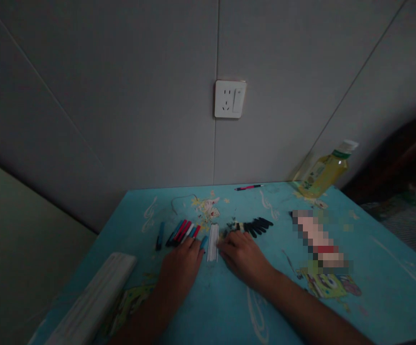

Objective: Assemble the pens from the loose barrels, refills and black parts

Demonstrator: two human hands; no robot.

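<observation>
Near the middle of the table, a bundle of thin white sticks (213,242) lies side by side between my two hands. My left hand (182,261) has its fingers curled, with a short blue pen (204,242) showing at its thumb side. Just beyond its fingertips is a row of coloured pens (182,232) in blue, red and white. To the right of the sticks, my right hand (244,254) is closed, fingertips together beside the bundle; what they pinch is hidden. Several dark pen caps or short black pieces (260,226) fan out behind it.
A blue patterned cloth covers the table (215,306). One blue pen (160,235) lies apart at left, near a long white case (96,292). A red-black pen (249,187) lies by the wall. At right are a yellow drink bottle (323,172) and a blurred pink item (317,235).
</observation>
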